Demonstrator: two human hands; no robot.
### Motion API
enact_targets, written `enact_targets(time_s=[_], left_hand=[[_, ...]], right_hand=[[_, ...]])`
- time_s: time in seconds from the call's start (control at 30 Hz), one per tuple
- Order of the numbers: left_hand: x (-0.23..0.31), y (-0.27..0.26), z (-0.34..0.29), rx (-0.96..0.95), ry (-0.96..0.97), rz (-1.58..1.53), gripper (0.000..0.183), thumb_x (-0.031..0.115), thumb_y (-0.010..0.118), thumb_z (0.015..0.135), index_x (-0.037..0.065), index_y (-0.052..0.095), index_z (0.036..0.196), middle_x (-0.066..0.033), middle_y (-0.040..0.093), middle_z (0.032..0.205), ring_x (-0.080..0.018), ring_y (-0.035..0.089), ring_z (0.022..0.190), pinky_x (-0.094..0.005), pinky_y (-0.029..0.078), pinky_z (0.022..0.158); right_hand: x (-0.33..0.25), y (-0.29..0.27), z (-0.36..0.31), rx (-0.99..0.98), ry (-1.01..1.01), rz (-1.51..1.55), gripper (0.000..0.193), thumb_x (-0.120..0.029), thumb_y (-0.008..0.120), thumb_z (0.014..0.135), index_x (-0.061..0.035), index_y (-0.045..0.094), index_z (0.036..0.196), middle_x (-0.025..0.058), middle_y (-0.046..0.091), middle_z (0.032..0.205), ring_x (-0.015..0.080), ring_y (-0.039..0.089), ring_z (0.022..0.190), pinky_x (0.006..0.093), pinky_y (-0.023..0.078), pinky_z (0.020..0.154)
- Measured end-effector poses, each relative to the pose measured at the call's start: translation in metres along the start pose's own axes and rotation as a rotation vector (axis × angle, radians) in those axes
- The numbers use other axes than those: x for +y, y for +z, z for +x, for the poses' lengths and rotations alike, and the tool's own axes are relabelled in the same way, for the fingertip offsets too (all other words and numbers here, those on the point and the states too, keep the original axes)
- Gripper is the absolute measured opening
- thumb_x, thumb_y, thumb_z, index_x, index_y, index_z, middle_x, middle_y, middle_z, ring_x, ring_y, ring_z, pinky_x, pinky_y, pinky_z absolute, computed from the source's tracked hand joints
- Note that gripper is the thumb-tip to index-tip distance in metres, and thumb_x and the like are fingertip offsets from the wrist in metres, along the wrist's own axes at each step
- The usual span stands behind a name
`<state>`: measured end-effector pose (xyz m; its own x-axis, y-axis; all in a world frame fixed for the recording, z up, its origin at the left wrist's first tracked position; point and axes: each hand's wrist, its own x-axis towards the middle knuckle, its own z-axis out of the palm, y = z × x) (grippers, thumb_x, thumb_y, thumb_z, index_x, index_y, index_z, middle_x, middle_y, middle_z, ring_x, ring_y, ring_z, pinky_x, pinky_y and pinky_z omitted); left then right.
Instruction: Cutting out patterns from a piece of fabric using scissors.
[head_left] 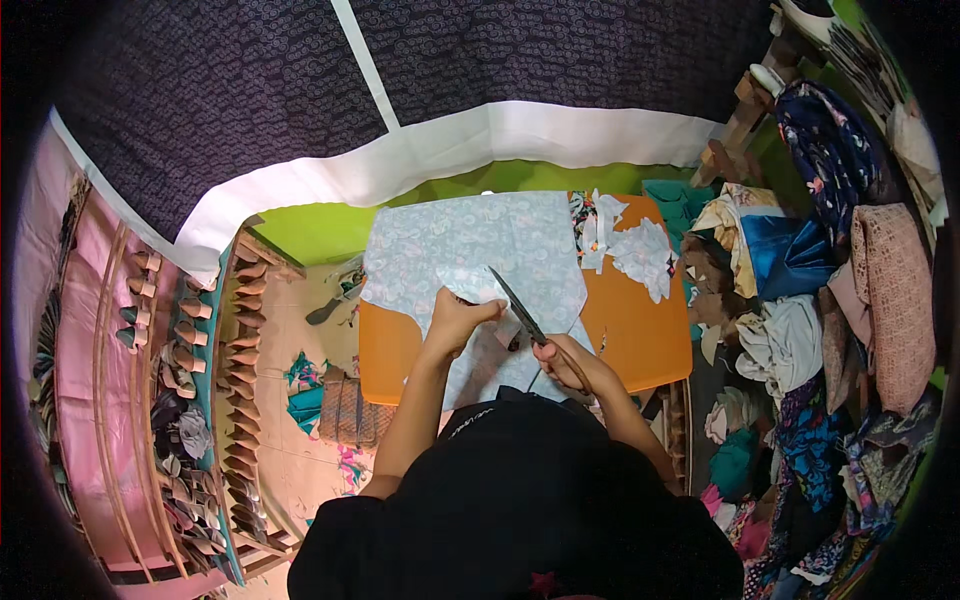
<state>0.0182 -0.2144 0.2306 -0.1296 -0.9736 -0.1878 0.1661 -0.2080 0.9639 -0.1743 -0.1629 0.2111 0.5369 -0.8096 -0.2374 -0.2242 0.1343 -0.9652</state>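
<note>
A pale blue-grey patterned cloth [470, 228] lies spread over the orange table [640, 345]. My right hand [566, 362] is closed round the handles of a pair of scissors [520, 313]. Their dark blades point up and to the left, above the cloth. In my left hand [460, 322], left of the blades, a small whitish piece [474, 284] is pinched; I cannot tell if it is cloth or paper. My left thumb reaches toward the blades. Part of the cloth's near edge hangs in front of me, partly hidden by my black shirt.
Crumpled white scraps [645, 258] lie on the table's right side. Piles of clothes and cloth [785, 340] fill the right. Wooden shoe lasts [243, 380] stand in racks on the left. A dark curtain [560, 60] hangs beyond the table, and scraps [305, 390] lie on the floor.
</note>
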Motion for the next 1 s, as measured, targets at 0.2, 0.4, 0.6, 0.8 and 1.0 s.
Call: enact_targets(time_s=[0.2,0.4,0.6,0.8,1.0], left_hand=[[0.005,0.004,0.000,-0.026,0.071,-0.070,0.033,-0.004,0.063,0.062,-0.002,0.050,0.092,-0.0055,0.056,0.069,-0.0125,0.055,0.059,-0.0240,0.045,0.053],[0.006,-0.001,0.002,-0.118,0.037,-0.049,0.045,-0.005,0.063,0.062,-0.001,0.043,0.103,-0.0058,0.055,0.072,-0.0129,0.055,0.060,-0.0246,0.045,0.053],[0.014,0.002,0.000,-0.154,0.017,-0.016,0.048,-0.006,0.062,0.059,-0.001,0.044,0.103,-0.0050,0.053,0.074,-0.0134,0.055,0.064,-0.0251,0.045,0.057],[0.002,-0.006,0.004,-0.117,0.077,0.019,0.046,-0.004,0.064,0.059,-0.001,0.046,0.101,-0.0064,0.056,0.073,-0.0136,0.056,0.063,-0.0245,0.047,0.054],[0.010,-0.003,0.003,-0.210,-0.007,0.067,0.049,-0.003,0.066,0.056,0.000,0.046,0.102,-0.0045,0.054,0.073,-0.0112,0.054,0.062,-0.0244,0.046,0.056]], right_hand=[[-0.001,0.002,0.001,-0.015,0.136,0.226,0.034,-0.039,0.040,0.083,-0.0077,0.041,0.068,-0.0051,0.034,0.058,0.0062,0.032,0.049,0.0221,0.029,0.043],[0.004,0.002,0.004,-0.042,0.197,0.399,0.024,-0.033,0.047,0.079,-0.0108,0.039,0.075,-0.0072,0.031,0.054,0.0033,0.026,0.042,0.0173,0.022,0.037],[0.018,-0.002,0.005,-0.015,0.157,0.209,0.027,-0.033,0.044,0.078,-0.0085,0.039,0.070,-0.0050,0.034,0.054,0.0037,0.032,0.042,0.0185,0.028,0.037],[0.010,-0.003,0.003,-0.038,0.104,0.126,0.046,-0.052,0.041,0.078,-0.0074,0.039,0.068,-0.0039,0.035,0.053,0.0043,0.035,0.041,0.0178,0.030,0.038],[0.009,-0.004,0.004,-0.039,0.022,0.149,0.051,-0.057,0.038,0.077,-0.0075,0.039,0.065,-0.0037,0.036,0.053,0.0048,0.036,0.043,0.0187,0.031,0.038]])
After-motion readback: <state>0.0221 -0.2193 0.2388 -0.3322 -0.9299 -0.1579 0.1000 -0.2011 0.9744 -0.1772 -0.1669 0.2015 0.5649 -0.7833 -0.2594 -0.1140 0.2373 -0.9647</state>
